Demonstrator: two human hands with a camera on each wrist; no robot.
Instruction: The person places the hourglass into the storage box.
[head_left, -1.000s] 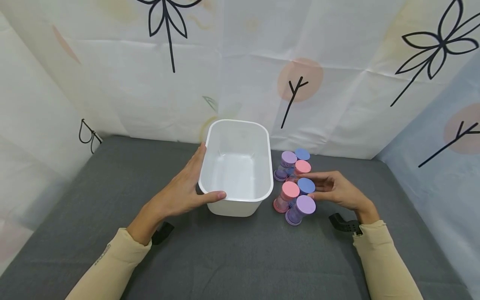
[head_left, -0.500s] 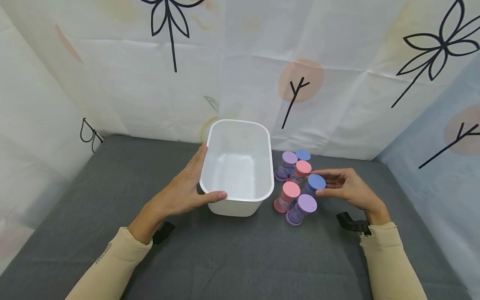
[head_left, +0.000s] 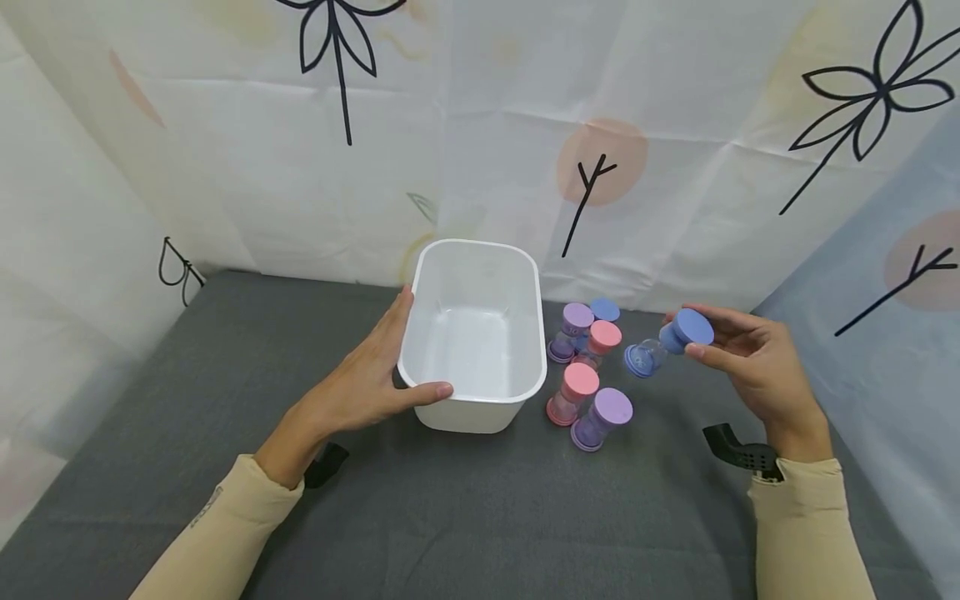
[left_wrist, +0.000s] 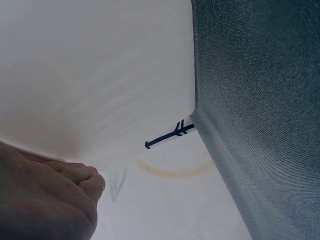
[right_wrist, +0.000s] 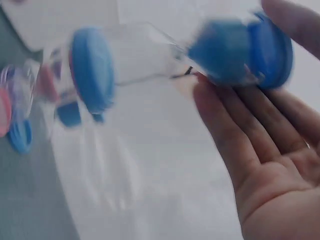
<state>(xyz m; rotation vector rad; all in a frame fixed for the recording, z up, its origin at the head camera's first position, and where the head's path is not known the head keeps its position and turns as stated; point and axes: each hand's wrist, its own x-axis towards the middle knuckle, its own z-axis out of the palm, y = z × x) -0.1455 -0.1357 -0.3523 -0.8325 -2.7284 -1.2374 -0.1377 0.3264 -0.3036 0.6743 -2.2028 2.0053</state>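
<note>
My left hand (head_left: 360, 379) rests against the left side of a white plastic bin (head_left: 480, 412), fingers straight along its outer wall and thumb across the front rim. From the left wrist view, those fingers (left_wrist: 75, 177) touch the wall just below the rim. My right hand (head_left: 757, 358) pinches a blue sand timer (head_left: 688, 329) by one end cap, holding it tilted above the cloth. Blue sand fills the bulb near my fingers, and the other bulb looks clear. Left of it stand a pink sand timer (head_left: 580, 382) and a purple sand timer (head_left: 611, 408).
Farther back stand another purple timer (head_left: 577, 317), a second pink timer (head_left: 603, 335) and a partly hidden blue timer (head_left: 604, 309). Dark grey cloth (head_left: 480, 517) covers the table. A printed white curtain (head_left: 480, 150) hangs behind it, with more fabric at both sides.
My right hand has taken the blue sand timer out of the group, moving it right and up and tilting it. The left hand and the bin have stayed in place.
</note>
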